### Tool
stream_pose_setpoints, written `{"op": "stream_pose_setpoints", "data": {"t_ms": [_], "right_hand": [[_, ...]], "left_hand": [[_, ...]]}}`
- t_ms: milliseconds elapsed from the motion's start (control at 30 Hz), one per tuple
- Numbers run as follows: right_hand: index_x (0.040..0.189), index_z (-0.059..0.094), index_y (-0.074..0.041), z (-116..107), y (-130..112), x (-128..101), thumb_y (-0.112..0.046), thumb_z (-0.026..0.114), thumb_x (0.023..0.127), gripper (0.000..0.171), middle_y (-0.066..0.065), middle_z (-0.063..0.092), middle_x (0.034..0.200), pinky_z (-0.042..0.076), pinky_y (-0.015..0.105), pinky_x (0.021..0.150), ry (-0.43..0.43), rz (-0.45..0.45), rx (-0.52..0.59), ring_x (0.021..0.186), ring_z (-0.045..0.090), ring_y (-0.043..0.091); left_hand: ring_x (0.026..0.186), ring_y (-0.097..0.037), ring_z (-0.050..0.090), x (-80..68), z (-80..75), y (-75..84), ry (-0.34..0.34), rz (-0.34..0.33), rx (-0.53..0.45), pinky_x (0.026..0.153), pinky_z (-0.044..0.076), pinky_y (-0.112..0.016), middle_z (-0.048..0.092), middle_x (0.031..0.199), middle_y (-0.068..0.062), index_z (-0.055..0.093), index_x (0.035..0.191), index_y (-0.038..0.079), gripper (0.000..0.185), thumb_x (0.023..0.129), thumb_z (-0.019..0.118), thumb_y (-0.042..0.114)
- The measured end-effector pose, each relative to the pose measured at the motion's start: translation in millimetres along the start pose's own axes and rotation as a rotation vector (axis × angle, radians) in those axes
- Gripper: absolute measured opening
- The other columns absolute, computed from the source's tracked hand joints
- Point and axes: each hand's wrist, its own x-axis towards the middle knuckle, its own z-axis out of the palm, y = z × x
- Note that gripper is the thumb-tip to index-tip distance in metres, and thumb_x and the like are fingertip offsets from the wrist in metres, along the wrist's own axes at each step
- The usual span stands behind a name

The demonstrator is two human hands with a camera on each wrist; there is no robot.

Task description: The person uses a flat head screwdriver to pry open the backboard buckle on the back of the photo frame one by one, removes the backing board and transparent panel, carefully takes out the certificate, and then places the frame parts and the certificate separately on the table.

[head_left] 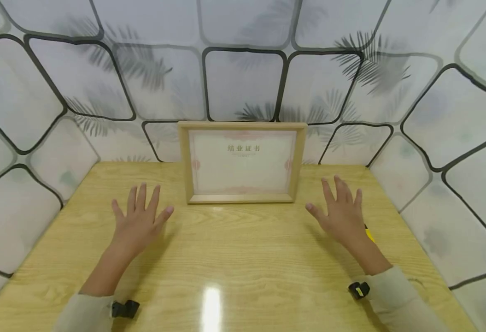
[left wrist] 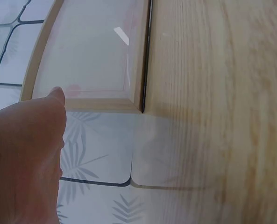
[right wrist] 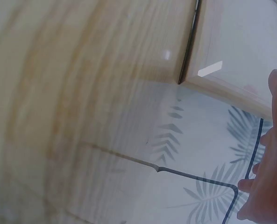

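A light wooden picture frame (head_left: 242,198) with a certificate behind its clear front stands at the back of the table, near the wall. To its left, my left hand (head_left: 137,226) is held over the table with fingers straight and spread, holding nothing. On the other side my right hand (head_left: 342,219) is likewise spread and holds nothing. In the left wrist view, the left thumb (left wrist: 57,95) overlaps the frame's corner area. The right wrist view has part of the right hand (right wrist: 269,172) at its right edge, with the frame (right wrist: 222,91) above.
A yellow and black object (head_left: 369,234) lies partly hidden behind the right wrist. The wood-grain table (head_left: 243,244) is bounded by walls (head_left: 243,83) patterned with dark lines and leaves at the back and both sides. Small black devices sit at both cuffs.
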Motion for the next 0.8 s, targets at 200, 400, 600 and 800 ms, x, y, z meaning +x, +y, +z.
{"op": "stream_pose_setpoints", "data": {"t_ms": [200,400,600,800], "right_hand": [[0.162,0.018,-0.011,2.7,-2.8,-1.7,-0.061,0.046,0.101,0.084,0.027,0.013,0.164,-0.001,0.075,0.114,0.008,-0.008,0.024,0.147,0.018,0.052],[0.161,0.019,-0.007,-6.1,-10.0,0.2,-0.055,0.039,0.105,0.077,0.03,0.025,0.16,0.026,0.074,0.107,-0.039,0.032,0.138,0.142,0.029,0.054],[0.162,0.017,-0.008,-12.0,-15.0,7.8,-0.057,0.036,0.106,0.077,0.027,0.03,0.159,0.038,0.07,0.101,-0.117,0.081,0.282,0.14,0.036,0.049],[0.159,0.026,-0.003,-8.3,-11.9,17.3,-0.047,0.044,0.106,0.071,0.027,0.039,0.152,0.04,0.061,0.106,-0.088,0.058,0.463,0.135,0.044,0.047]], "left_hand": [[0.151,-0.051,-0.008,-3.8,3.1,-2.8,0.01,0.006,-0.002,0.103,-0.008,-0.084,0.0,0.165,-0.031,0.009,0.163,0.007,0.08,0.106,0.027,0.06],[0.152,-0.049,-0.004,1.2,4.8,-3.7,0.03,0.005,-0.038,0.109,-0.003,-0.08,0.002,0.166,-0.029,0.011,0.162,0.006,0.08,0.105,0.029,0.061],[0.148,-0.052,0.015,8.1,4.0,-3.3,0.072,0.004,-0.098,0.114,0.015,-0.072,0.013,0.164,-0.029,0.018,0.161,0.003,0.078,0.106,0.035,0.056],[0.148,-0.049,0.022,21.5,6.5,0.1,0.094,-0.018,-0.302,0.112,0.025,-0.07,0.02,0.164,-0.023,0.02,0.161,0.007,0.073,0.107,0.039,0.051]]}}
